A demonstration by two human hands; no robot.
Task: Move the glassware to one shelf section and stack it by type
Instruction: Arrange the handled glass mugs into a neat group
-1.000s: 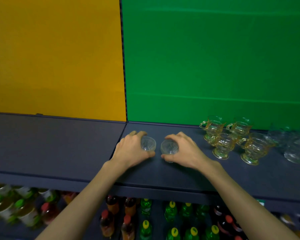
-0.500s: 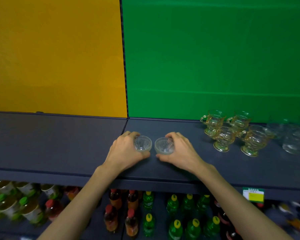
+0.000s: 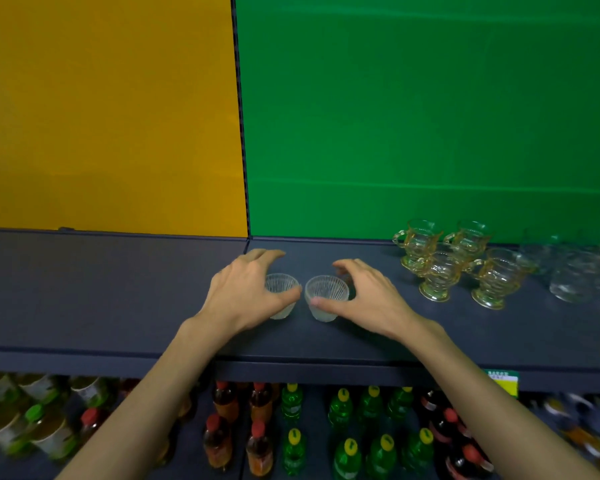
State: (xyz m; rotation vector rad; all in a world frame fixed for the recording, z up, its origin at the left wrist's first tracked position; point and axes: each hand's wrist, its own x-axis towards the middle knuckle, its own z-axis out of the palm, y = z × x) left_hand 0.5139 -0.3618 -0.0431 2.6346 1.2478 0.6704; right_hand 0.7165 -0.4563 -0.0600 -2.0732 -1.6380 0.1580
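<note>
Glassware, two small ribbed clear cups, both upright on the dark shelf (image 3: 378, 337) in front of the green back panel (image 3: 430, 116), rims up, long axis vertical, almost touching each other near the seam with the yellow panel (image 3: 101, 116). Our left hand (image 3: 243, 296) curves around the left cup (image 3: 280, 299), thumb at its near wall, fingers arched over the far side and spread, apparently loosening rather than gripping; we cannot tell whether they touch the glass. Our right hand (image 3: 364, 299) stands likewise at the right cup (image 3: 326, 297), thumb tip on the near wall, fingers lifted clear behind the rim. We judge the step as setting these two down, or nesting one into the other. To do it well, we should seat each base flat before letting go, then lift one cup straight up and lower it squarely into its twin. Outward, to the right: four amber handled mugs (image 3: 454, 265) grouped upright, then blurred clear glasses (image 3: 575, 278) at the frame's edge. Below the shelf: rows of capped bottles (image 3: 326, 427).
</note>
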